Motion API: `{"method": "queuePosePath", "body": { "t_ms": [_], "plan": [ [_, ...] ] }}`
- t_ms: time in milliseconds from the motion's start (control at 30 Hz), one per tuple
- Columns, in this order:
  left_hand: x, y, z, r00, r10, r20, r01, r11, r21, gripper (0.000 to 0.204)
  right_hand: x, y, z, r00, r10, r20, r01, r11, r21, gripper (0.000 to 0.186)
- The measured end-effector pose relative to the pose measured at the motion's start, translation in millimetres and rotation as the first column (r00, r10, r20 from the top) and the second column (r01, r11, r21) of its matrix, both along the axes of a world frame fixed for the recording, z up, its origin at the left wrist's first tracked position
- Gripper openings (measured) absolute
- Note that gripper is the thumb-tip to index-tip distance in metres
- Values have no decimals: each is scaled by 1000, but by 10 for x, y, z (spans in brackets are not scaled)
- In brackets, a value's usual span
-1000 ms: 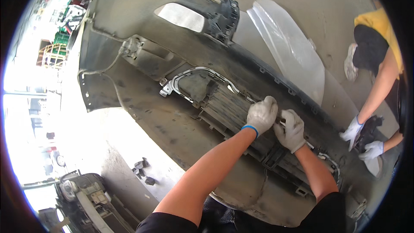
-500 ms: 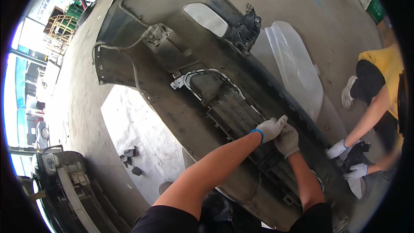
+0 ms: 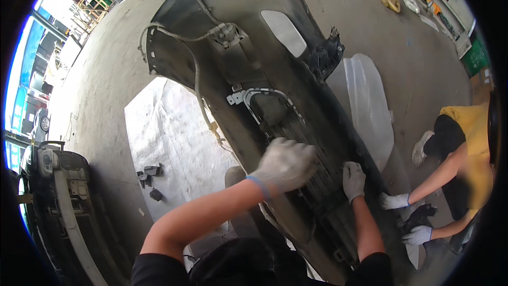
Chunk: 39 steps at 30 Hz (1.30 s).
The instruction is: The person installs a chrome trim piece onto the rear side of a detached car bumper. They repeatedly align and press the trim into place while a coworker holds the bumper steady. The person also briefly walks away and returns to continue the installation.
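A large dark bumper cover [image 3: 241, 0] lies inner side up, with a slatted black grille [image 3: 288, 130] and a pale curved trim strip [image 3: 275, 91] in it. My left hand [image 3: 283, 164], gloved and blurred, is closed and raised over the grille's left part; whatever it may hold is hidden. My right hand [image 3: 353, 181], gloved, touches the grille's right side with fingers curled together; what they grip, if anything, is hidden. A cable [image 3: 197, 74] runs along the cover's left. At the right, a co-worker's gloved hands [image 3: 394, 201] are by a black plastic part [image 3: 423, 217].
A crouching person in yellow [image 3: 465, 127] works at the right. A white sheet [image 3: 153, 100] with dark scraps [image 3: 153, 171] lies left of the cover, and another bumper assembly [image 3: 69, 190] stands further left. Clear plastic wrap [image 3: 370, 100] lies right; shelving [image 3: 439, 0] is behind.
My left hand has pulled away from my right hand, moving left in a blur. My right hand stays on the grille. The view has shifted, showing more floor at the top.
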State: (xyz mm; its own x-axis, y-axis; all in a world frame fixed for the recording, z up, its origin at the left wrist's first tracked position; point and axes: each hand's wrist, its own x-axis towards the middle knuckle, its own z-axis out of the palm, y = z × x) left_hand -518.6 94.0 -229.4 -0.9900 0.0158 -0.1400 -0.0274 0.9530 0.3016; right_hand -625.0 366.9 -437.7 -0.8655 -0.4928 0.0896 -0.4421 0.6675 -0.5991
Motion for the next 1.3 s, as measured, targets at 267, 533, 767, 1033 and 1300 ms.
{"method": "queuePosePath", "body": {
  "t_ms": [267,533,767,1033,1300],
  "plan": [
    [550,-970,117,965,237,-113,-239,971,-3,19,-80,-173,-9,988,-97,123,78,985,153,15],
    [543,-1080,-18,979,190,-67,-189,982,27,21,-682,-1703,481,981,-92,171,80,994,79,20],
    [377,-1235,-187,989,0,145,-43,955,295,21,-1352,-3778,118,941,214,262,-248,964,101,31],
    [336,-1290,-270,973,-67,220,-15,935,354,20,-1550,-4341,-332,824,353,444,-452,881,138,36],
    [357,-1267,-323,993,-82,88,49,945,324,25,-1574,-4390,-304,817,364,447,-472,868,155,33]
  ]
}}
